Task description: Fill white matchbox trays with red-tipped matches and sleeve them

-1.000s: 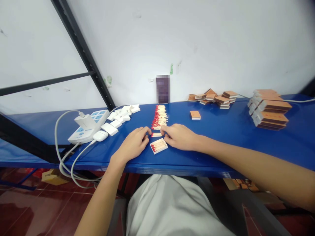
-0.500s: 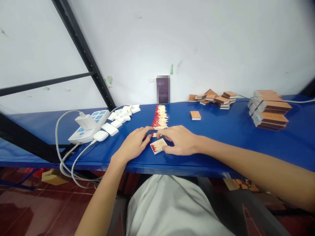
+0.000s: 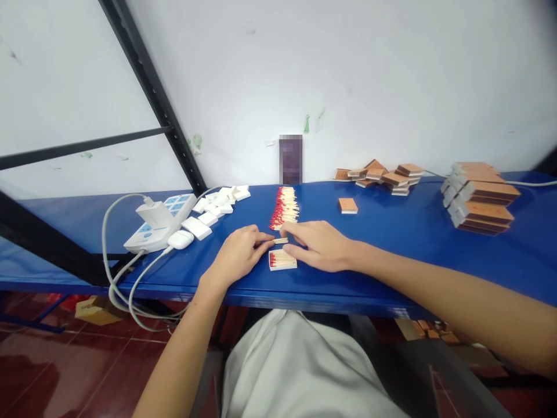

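A long row of red-tipped matches (image 3: 284,207) lies on the blue table (image 3: 391,244). Just below it sits a small white tray of matches (image 3: 282,260). My left hand (image 3: 237,252) and my right hand (image 3: 319,244) meet above the tray, and their fingertips pinch a small bunch of matches (image 3: 281,240) from both ends. My right thumb rests beside the tray's right edge.
Empty white trays (image 3: 217,206), a white power strip (image 3: 156,223) with charger and cables, and an earbud case (image 3: 180,238) lie at the left. A single brown matchbox (image 3: 347,205), a loose pile (image 3: 383,174) and a stack of matchboxes (image 3: 481,197) stand at the right.
The tray has turned from slanted to square with the table edge. Both hands have drawn a small bunch of matches off the row's near end, above the tray.
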Demonstrator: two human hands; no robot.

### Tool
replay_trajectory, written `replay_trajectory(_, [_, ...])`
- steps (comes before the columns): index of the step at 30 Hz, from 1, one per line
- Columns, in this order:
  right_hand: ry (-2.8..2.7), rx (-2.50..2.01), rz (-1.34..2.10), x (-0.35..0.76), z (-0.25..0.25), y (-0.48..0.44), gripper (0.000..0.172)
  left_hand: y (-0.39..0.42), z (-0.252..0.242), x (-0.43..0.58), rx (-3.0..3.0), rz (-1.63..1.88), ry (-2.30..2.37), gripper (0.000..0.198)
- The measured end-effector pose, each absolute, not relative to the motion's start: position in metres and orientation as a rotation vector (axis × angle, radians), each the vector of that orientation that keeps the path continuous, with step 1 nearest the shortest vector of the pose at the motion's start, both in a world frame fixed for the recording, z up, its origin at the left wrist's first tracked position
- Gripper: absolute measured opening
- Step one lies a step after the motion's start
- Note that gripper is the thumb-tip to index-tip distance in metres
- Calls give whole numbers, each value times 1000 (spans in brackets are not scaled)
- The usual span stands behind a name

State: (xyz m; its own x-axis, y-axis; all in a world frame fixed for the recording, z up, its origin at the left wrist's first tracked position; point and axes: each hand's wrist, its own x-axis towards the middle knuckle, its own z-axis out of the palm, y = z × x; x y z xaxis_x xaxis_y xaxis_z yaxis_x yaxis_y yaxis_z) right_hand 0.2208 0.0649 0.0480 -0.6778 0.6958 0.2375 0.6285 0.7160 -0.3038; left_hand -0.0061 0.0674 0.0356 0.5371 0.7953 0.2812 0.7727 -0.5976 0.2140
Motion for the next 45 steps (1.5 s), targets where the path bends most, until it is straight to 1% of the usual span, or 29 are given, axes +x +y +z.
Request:
replay_trajectory(7, [-2487,-965,270,221,46,67,28,66,33,-5,2665,609,1427,22])
replay_trajectory(12, [-2442,-1062,237,219,42,72,26,66,31,-5,2616,641,1366,16])
replay_trajectory(17, [-2469,-1072,294,222,37,83,30,67,29,-6,2600,651,1301,18])
replay_trajectory(21, [-2553,-1059,310,222,36,88,27,68,28,-7,2581,661,1298,20])
replay_trajectory(28, [-2517,-1138,289,214,34,93,19,67,28,-6,2574,613,1329,19])
replay_trajectory(36, [-2540,-1092,283,214,33,93,17,67,30,-5,2633,559,1327,23])
replay_trajectory(40, [-2522,-1060,312,216,33,92,20,68,30,-6,2610,557,1333,22])
replay_trajectory(45, [-2459,-986,336,220,33,91,34,67,31,-5,2580,505,1405,23])
